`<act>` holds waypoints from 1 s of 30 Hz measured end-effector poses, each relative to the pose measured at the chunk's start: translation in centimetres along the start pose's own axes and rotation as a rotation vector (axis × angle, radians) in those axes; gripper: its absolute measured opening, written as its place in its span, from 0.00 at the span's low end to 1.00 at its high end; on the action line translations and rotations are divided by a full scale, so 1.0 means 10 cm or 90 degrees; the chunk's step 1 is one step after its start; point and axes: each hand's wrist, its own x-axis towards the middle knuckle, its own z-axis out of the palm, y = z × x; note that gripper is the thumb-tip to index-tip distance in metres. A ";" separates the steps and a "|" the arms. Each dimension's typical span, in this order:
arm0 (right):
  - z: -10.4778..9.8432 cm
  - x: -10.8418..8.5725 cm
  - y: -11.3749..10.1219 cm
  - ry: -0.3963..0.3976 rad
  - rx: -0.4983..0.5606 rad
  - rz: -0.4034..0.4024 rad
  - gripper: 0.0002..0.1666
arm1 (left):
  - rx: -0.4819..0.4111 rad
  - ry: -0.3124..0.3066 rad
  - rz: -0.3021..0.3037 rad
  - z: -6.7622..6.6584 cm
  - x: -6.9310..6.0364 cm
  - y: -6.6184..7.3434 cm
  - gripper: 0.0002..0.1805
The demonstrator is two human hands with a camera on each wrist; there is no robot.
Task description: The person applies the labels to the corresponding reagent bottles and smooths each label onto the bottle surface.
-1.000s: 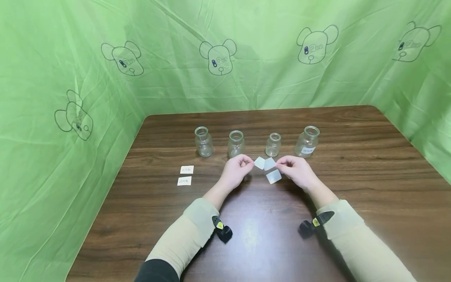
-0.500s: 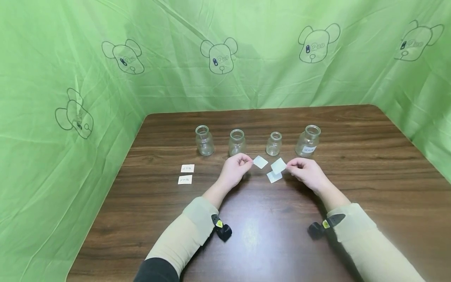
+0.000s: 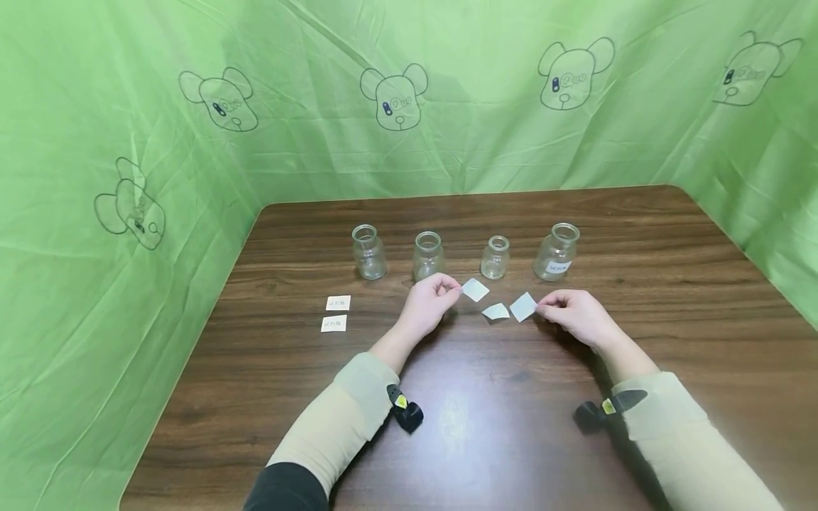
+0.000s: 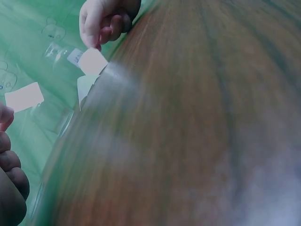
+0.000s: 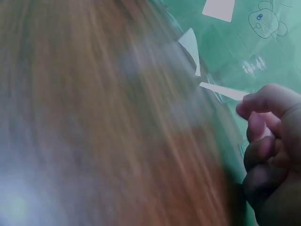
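My left hand (image 3: 427, 304) pinches a small pale square (image 3: 475, 289) by its left corner, in front of two glass jars. Between thumb and finger my right hand (image 3: 578, 316) holds another pale square (image 3: 523, 306) at its right corner. A third pale piece (image 3: 495, 311), slightly curled, lies on the table between the hands and touches neither. In the left wrist view the left hand (image 4: 10, 176) shows at the left edge with its square (image 4: 25, 97). The right wrist view shows the right hand (image 5: 275, 141) gripping its piece (image 5: 223, 91), seen nearly edge-on.
Behind the hands stand open glass jars (image 3: 369, 257), (image 3: 428, 257) and a smaller jar (image 3: 495, 260). A jar with a white label (image 3: 559, 267) stands at the right. Two written labels, an upper label (image 3: 338, 303) and a lower label (image 3: 334, 323), lie at the left.
My right hand has moved right with its square, away from the left hand's square and the loose piece. The loose piece now looks more curled. My left hand has hardly moved.
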 end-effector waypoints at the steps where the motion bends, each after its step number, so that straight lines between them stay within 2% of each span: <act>1: -0.01 0.00 0.01 -0.004 -0.004 0.004 0.11 | 0.000 0.001 -0.001 0.00 0.00 0.00 0.06; 12: -0.09 -0.06 0.02 -0.036 -0.004 0.015 0.16 | 0.009 0.012 0.003 0.02 0.00 0.02 0.05; 17: -0.11 -0.04 -0.04 -0.025 -0.001 0.014 0.17 | 0.030 0.034 0.014 0.03 0.00 0.02 0.05; 21: -0.04 0.04 -0.18 -0.008 0.030 -0.005 0.18 | 0.070 0.061 0.046 0.07 0.00 0.06 0.05; 24: 0.06 0.12 -0.31 -0.005 0.070 -0.024 0.18 | 0.098 0.065 0.073 0.11 -0.01 0.12 0.05; 26: 0.13 0.16 -0.40 -0.006 0.089 -0.032 0.18 | 0.128 0.058 0.092 0.15 -0.01 0.14 0.05; 30: 0.25 0.21 -0.52 -0.008 0.132 -0.049 0.17 | 0.200 0.016 0.128 0.21 -0.01 0.19 0.06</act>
